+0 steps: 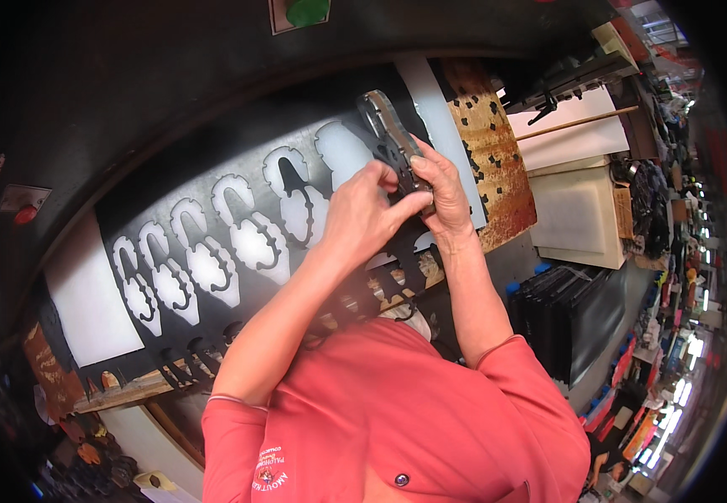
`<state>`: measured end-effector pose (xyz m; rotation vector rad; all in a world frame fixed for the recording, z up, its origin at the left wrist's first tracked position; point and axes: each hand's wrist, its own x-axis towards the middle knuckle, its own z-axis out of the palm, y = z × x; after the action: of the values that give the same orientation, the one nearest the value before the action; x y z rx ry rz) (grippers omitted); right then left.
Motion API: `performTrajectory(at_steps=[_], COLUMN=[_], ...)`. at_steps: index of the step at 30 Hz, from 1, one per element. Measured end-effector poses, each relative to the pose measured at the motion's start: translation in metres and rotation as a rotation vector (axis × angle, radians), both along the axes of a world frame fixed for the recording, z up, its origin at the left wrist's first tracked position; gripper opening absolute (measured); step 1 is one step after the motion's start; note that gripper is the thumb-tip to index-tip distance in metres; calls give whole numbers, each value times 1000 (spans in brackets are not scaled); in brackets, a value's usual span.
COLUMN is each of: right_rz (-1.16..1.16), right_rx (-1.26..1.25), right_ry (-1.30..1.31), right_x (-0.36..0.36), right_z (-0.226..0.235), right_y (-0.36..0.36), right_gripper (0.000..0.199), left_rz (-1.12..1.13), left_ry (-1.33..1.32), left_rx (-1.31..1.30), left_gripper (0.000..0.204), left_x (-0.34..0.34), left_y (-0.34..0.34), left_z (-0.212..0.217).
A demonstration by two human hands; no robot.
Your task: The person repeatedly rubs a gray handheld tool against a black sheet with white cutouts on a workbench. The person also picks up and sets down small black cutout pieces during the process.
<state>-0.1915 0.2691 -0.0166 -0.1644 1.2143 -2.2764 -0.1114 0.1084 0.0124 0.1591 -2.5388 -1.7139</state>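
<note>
Dark steel fills the frame as a person in a red shirt [397, 419] lifts a cut metal part [393, 134] clear of a black sheet [212, 189] from which a row of matching scalloped shapes has been cut out, pale backing showing through each opening. Both hands meet on the lower end of the part, above the right-hand end of the sheet: the left hand [362, 216] is closed over it with fingers curled in from the left, and the right hand [440, 194] is clamped on its edge, thumb to the front and fingers wrapped behind. The part is long and narrow, grey-black, with a wavy, lobed outline and several holes along its length; its upper end tilts up and to the left, free of the sheet. The risk lies in those edges: freshly cut steel held in bare skin may nick a finger if the piece twists or slides in the grip. A slip could also let it drop back onto the sheet or down past the wooden rail [141, 390] at the lower edge of the worktop, where thin cut tabs stick out. A rusted perforated plate [497, 159] stands just to the right, close enough to catch a swinging end of the part.
</note>
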Motion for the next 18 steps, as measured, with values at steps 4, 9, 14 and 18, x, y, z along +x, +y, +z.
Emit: performTrajectory(at_steps=[4, 9, 14, 18], right_rz=[-24, -67, -86, -139], right_rx=[7, -56, 65, 14], right_ry=[20, -21, 52, -1], right_x=[-1, 3, 1, 0], right_z=[3, 4, 1, -2], right_y=[-3, -5, -5, -7], right_gripper=[52, 51, 59, 57], left_rz=[2, 172, 309, 386], left_ry=[80, -125, -167, -185], left_rx=[164, 649, 620, 545], left_gripper=[31, 25, 27, 25], left_x=[-12, 6, 43, 80], left_y=[7, -5, -43, -60], left_z=[-16, -25, -17, -14])
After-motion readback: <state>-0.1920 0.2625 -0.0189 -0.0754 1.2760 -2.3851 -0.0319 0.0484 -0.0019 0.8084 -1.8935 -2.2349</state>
